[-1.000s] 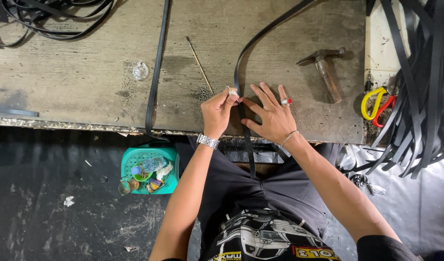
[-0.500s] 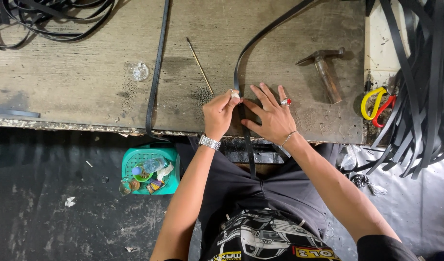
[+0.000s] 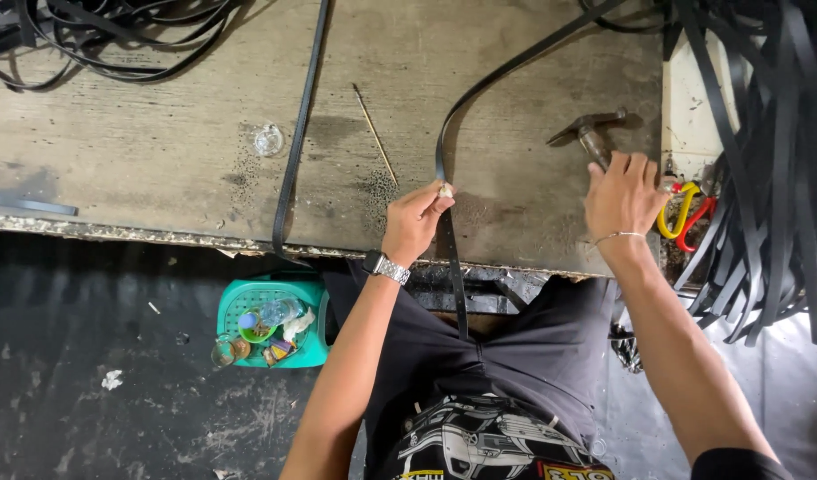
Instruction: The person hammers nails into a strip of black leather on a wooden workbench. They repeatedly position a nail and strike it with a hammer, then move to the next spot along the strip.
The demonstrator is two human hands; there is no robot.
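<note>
Left hand point(image 3: 414, 222) pinching black strap point(image 3: 450, 258), right hand point(image 3: 623, 194) seemingly grasping hammer point(image 3: 591, 135) handle

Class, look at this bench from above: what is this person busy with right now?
A person sits at a worn wooden workbench. The left hand pinches something small and pale against a long black strap that runs across the bench and down over the lap. The right hand rests on the handle of a hammer. More black strips hang at the right, and a teal basket sits on the floor.

Silver metal watch point(image 3: 387, 267) on left wrist, thin silver bracelet point(image 3: 618, 236) on right; black clothing.
</note>
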